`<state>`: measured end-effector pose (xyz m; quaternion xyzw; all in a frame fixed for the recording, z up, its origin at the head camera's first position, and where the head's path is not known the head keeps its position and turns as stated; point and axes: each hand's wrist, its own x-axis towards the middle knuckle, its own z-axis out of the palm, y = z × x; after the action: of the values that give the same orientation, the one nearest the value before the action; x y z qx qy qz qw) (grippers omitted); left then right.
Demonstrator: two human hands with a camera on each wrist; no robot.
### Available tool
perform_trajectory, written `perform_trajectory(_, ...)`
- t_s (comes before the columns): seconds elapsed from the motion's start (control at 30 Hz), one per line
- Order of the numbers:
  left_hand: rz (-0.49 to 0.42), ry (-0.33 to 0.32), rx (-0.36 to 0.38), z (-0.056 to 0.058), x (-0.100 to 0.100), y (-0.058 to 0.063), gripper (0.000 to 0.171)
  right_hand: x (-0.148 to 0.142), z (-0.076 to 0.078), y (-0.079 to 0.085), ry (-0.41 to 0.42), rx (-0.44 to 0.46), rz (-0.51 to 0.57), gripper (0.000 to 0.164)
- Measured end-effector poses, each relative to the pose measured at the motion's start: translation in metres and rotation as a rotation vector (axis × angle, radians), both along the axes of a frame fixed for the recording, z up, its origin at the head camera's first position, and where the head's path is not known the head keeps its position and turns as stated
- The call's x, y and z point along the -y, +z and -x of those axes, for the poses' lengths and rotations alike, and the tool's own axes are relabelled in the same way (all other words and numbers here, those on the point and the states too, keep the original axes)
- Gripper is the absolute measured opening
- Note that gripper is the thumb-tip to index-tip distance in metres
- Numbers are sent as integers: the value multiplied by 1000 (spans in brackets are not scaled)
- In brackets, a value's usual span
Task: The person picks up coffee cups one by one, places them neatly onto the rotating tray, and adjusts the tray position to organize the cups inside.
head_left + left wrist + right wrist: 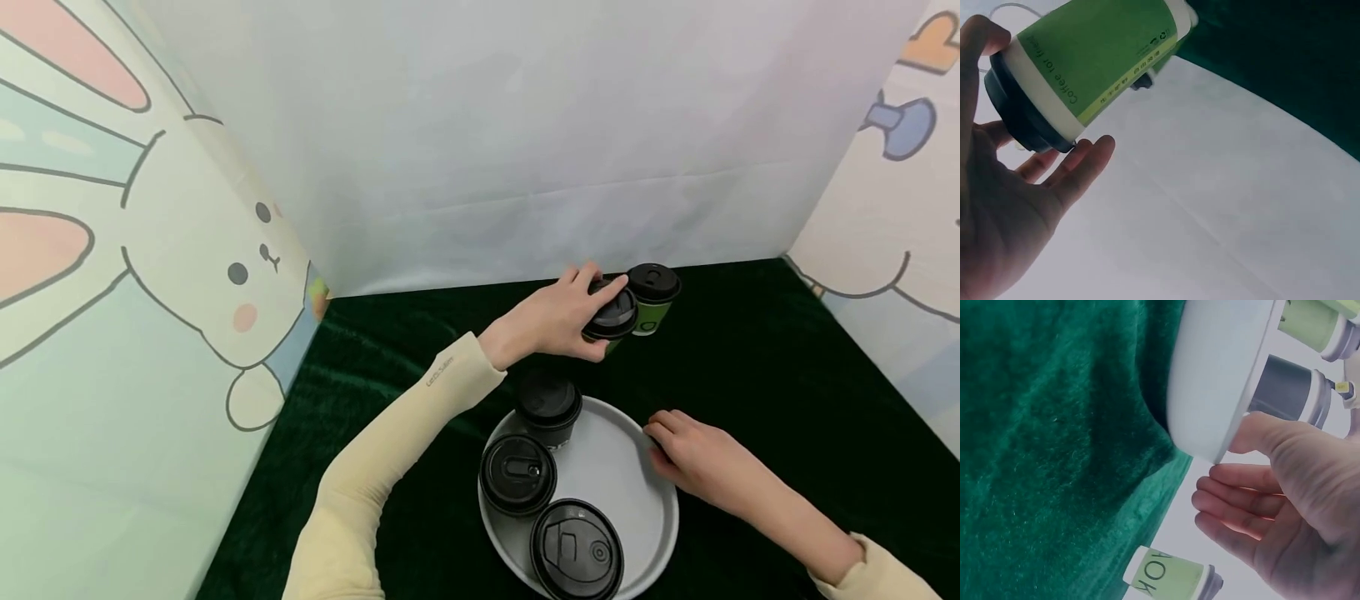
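Cup (618, 315) lies at 3 o'clock of my gripping left hand (564, 321); right hand (693, 460) pinches tray (611, 475) at 2 o'clock.

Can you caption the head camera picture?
Left hand grips a black-lidded coffee cup; right hand holds a round tray.

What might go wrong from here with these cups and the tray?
1. The left grip is around the lid of a green cup, so lifting might pop it off.
2. Another green cup stands close beside it and could get knocked.
3. Three dark-lidded cups crowd one side of the tray; if the right grip at its rim tilts it, they may slide.
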<state>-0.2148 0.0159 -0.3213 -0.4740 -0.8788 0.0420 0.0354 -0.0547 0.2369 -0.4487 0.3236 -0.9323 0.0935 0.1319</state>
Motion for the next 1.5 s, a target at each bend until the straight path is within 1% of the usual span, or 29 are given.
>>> perform_trajectory(0.07, -1, -16, -12, -7, 1, 2, 86, 0, -5, 3, -20, 27, -29, 24)
perform_trajectory(0.2, 27, -41, -25, -22, 2, 8, 89, 1, -14, 8, -43, 79, -79, 23)
perform_trajectory(0.33, 34, -82, -26, -38, 1, 14, 91, 2, -21, 13, -51, 113, -110, 25)
perform_trajectory(0.43, 17, -132, -37, -49, 0, 19, 93, 4, -26, 14, -63, 131, -141, 27)
perform_trajectory(0.57, -19, -221, -71, -62, -1, 22, 93, 7, -31, 15, -77, 162, -168, 25)
perform_trajectory(0.77, -46, -326, -119, -87, -4, 28, 91, 5, -32, 13, -77, 176, -182, 27)
perform_trajectory(0.83, -55, -361, -133, -96, -3, 29, 90, 3, -31, 11, -64, 162, -170, 26)
perform_trajectory(0.9, -61, -395, -140, -106, -1, 31, 89, -1, -32, 8, -30, 95, -129, 29)
perform_trajectory(1.0, -49, -426, -127, -120, 4, 34, 90, -6, -33, 3, 42, -35, -12, 42)
perform_trajectory(1.07, -29, -440, -106, -129, 8, 35, 92, -8, -35, 0, 89, -97, 72, 49)
perform_trajectory(1.1, -16, -445, -100, -133, 10, 36, 93, -9, -36, 0, 108, -105, 104, 52)
perform_trajectory(1.13, -7, -453, -91, -137, 13, 37, 93, -10, -37, -1, 123, -95, 128, 49)
perform_trajectory(1.2, 4, -473, -73, -143, 17, 37, 92, -11, -39, -1, 147, -86, 126, 46)
perform_trajectory(1.27, 20, -492, -64, -149, 21, 37, 90, -12, -41, 0, 166, -85, 89, 43)
perform_trajectory(1.37, 44, -510, -29, -155, 27, 36, 85, -13, -42, 1, 173, 7, 58, 33)
perform_trajectory(1.4, 52, -516, -23, -157, 29, 35, 83, -13, -43, 2, 174, 69, 74, 28)
perform_trajectory(1.43, 66, -519, -16, -158, 30, 34, 82, -13, -43, 2, 167, 113, 70, 25)
perform_trajectory(1.5, 86, -528, -9, -161, 31, 32, 79, -13, -43, 4, 138, 221, 73, 25)
